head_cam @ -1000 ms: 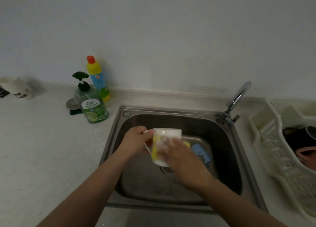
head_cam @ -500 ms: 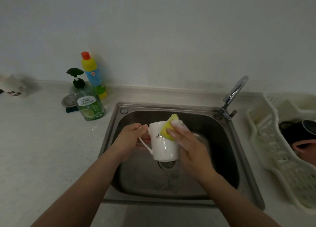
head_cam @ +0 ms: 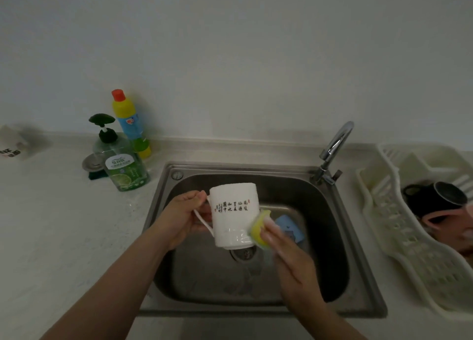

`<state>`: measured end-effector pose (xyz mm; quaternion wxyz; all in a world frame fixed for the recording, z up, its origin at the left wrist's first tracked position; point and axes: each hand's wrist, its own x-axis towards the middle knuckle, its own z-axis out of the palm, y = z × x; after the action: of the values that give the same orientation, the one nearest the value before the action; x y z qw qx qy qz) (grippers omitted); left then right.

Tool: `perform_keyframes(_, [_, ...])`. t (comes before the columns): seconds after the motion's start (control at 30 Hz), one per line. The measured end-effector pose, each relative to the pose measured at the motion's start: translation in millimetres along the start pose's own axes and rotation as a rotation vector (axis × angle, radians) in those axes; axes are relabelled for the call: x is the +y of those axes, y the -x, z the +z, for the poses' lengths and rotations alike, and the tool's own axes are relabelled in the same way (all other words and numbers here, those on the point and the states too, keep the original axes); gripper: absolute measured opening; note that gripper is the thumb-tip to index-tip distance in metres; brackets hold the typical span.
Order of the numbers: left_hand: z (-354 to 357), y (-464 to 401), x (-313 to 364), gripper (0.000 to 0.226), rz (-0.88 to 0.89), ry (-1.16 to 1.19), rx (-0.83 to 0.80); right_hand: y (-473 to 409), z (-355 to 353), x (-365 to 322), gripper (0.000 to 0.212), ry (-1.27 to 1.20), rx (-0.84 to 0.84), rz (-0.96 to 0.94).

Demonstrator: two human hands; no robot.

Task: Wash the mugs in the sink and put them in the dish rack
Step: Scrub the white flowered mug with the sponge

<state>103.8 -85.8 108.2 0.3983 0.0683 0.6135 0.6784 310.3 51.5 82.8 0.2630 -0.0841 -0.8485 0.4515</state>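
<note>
Mug (head_cam: 234, 213), white with dark printed characters on its side, held upside down above the sink (head_cam: 340, 237), over the drain (head_cam: 243, 252).

Head view, only one available. My left hand (head_cam: 180, 218) grips the mug by its handle (head_cam: 202, 222); fingers curled round it, thumb up near the mug's base edge. My right hand (head_cam: 286, 252) pinches a yellow sponge (head_cam: 259, 228) between fingertips and thumb and presses it against the mug's lower right side, near the rim. Hand looks wet and slightly blurred. A blue item (head_cam: 290, 227) lies in the sink bowl behind the sponge; cannot tell what it is.

Tap (head_cam: 332, 150) stands at the sink's back right corner, spout arching towards the bowl. Whether water is running: cannot tell.

Dish rack (head_cam: 378, 211), pale plastic, sits on the worktop (head_cam: 64, 237) right of the sink. A black mug (head_cam: 435, 198) lies in it on its side, a pink mug (head_cam: 453, 224) just beside it at the frame edge.

Left of the sink, near the wall: green soap pump bottle (head_cam: 125, 168), a yellow and blue bottle with red cap (head_cam: 130, 124) behind it, a round metal strainer (head_cam: 93, 161) touching the soap bottle's left side. Far left, a white object (head_cam: 14, 147), blurred.
</note>
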Motion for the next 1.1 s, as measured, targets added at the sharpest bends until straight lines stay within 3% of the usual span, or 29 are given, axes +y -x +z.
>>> perform_keyframes(0.13, [6,3,-5,0.026,-0.019,-0.005,-0.029,-46,-7,-9,0.035,-0.035,0.086,0.055])
perform_keyframes(0.2, [7,3,-1,0.027,0.005,0.026,-0.013,-37,-1,-18,0.04,-0.176,0.111,0.142])
perform_keyframes(0.27, [3,3,3,0.027,0.036,0.033,0.016,-9,4,-13,0.047,-0.125,0.103,0.115])
perform_keyframes(0.43, [9,-1,-1,0.025,0.05,-0.154,0.07,-50,7,4,0.046,0.249,-0.028,-0.123])
perform_keyframes(0.53, [11,-4,0,0.028,0.061,-0.176,0.102,-35,12,12,0.068,0.658,-0.247,-0.506])
perform_keyframes(0.6, [11,-5,0,0.032,0.085,-0.268,0.117,-24,9,19,0.061,0.697,-0.397,-0.659])
perform_keyframes(0.73, [15,-7,0,0.033,0.078,-0.362,0.108,-74,8,17,0.08,0.708,-0.198,-0.445])
perform_keyframes(0.8, [13,-6,0,0.031,0.056,-0.341,0.109,-63,8,18,0.043,0.669,-0.209,-0.517])
perform_keyframes(0.83, [11,-5,-1,0.03,0.046,-0.337,0.115,-47,9,22,0.037,0.621,-0.25,-0.563])
perform_keyframes(0.9, [8,-4,-5,0.029,0.037,-0.337,0.128,-29,6,30,0.038,0.599,-0.32,-0.623])
perform_keyframes(1.0, [10,-7,-10,0.027,0.015,-0.3,0.094,-61,9,28,0.068,0.61,-0.223,-0.427])
perform_keyframes(1.1, [9,-9,-7,0.027,-0.002,-0.161,0.081,-58,10,15,0.049,0.463,-0.146,-0.282])
